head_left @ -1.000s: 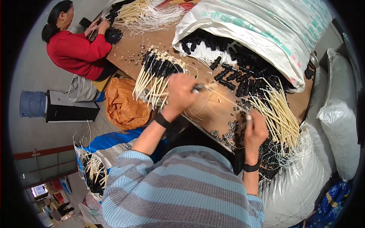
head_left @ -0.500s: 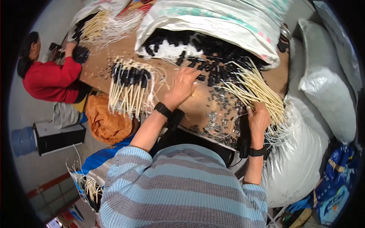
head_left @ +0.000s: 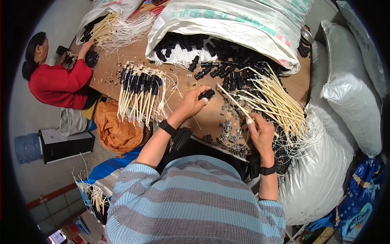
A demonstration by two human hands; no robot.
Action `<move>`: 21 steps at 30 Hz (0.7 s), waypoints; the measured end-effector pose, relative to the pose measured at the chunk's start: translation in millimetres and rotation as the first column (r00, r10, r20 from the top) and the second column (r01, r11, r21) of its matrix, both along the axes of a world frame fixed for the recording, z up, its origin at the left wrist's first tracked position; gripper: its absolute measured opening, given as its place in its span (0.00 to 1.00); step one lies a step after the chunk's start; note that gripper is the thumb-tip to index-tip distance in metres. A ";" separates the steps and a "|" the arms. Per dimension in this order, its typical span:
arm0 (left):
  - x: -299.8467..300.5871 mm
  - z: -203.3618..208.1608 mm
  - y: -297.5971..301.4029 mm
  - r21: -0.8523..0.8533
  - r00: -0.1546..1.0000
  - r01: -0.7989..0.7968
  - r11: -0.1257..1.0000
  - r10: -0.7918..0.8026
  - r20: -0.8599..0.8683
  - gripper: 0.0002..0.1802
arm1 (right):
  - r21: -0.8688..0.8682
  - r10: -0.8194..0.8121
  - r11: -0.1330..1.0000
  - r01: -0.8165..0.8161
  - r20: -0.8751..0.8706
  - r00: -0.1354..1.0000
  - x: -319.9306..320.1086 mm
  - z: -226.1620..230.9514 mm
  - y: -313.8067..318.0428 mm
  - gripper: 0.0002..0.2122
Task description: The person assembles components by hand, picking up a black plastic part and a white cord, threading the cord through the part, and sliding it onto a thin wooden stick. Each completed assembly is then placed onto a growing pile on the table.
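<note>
My left hand (head_left: 193, 103) is closed around a black plastic fitting (head_left: 207, 94) above the middle of the table. In my right hand (head_left: 261, 132) a thin cream-coloured stick (head_left: 233, 101) is gripped near its lower end, its tip pointing up and left toward the fitting but apart from it. A pile of similar sticks with white strings (head_left: 280, 103) lies just beyond my right hand. Loose black fittings (head_left: 231, 77) are spread past both hands. Left of my left hand is a row of sticks with black fittings on them (head_left: 140, 89).
An open white woven sack (head_left: 227, 24) of black fittings lies at the table's far side. Small dark metal clips (head_left: 231, 132) are scattered near the front edge. Full white sacks (head_left: 321, 175) stand on the right. A person in red (head_left: 61, 83) works at the far left.
My left hand has picked up a black fitting and drawn it nearer. My right hand has taken one stick off the pile and moved left with it.
</note>
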State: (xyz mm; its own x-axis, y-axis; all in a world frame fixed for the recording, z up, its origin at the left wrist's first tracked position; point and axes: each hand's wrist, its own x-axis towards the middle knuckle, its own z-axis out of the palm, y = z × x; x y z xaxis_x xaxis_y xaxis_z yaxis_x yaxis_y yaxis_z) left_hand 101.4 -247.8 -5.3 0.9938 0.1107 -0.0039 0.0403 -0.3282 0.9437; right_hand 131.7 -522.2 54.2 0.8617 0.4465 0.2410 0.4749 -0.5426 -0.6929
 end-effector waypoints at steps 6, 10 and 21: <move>-9.3 8.4 10.9 0.086 0.997 0.055 0.995 -0.051 -0.050 0.15 | 0.163 0.119 0.981 -0.103 -0.089 0.989 -11.7 0.1 3.4 0.07; -9.6 21.2 12.8 0.609 0.884 -0.072 0.790 -0.233 0.406 0.12 | 0.004 0.185 0.983 -0.185 -0.058 0.981 -10.3 4.3 -1.3 0.08; -32.1 20.2 2.7 0.521 0.996 -0.016 0.854 -0.032 0.082 0.09 | 0.789 0.437 0.569 0.233 -0.530 0.727 2.8 8.7 -9.8 0.05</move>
State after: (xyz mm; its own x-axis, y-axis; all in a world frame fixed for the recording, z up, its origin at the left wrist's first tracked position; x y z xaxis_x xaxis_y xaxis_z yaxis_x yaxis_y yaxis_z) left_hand 69.3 -245.1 14.9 0.9886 0.0646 0.1363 -0.0370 -0.7721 0.6344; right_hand 134.5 -532.0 62.9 0.8863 0.4622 -0.0289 -0.2282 0.3816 -0.8957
